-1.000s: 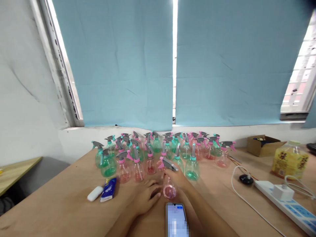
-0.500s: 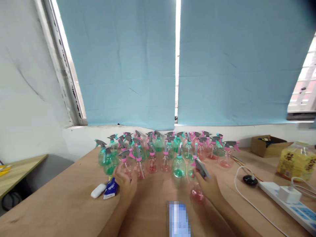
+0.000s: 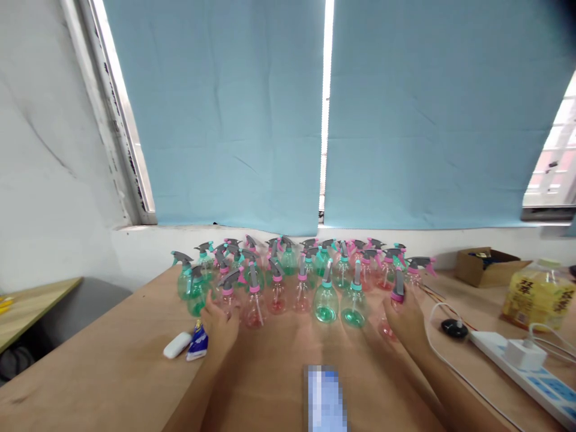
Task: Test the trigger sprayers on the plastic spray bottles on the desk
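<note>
Bottle (image 3: pixel 397 296), pink-collared, in right hand (image 3: pixel 405 318)

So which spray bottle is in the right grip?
The pink-collared spray bottle at the front row's right end; only it has the right grip around it.

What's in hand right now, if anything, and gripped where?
Right hand: a pink spray bottle, held by its body, below the spray head. Left hand: at another pink bottle's body; can't tell if gripping.
</note>
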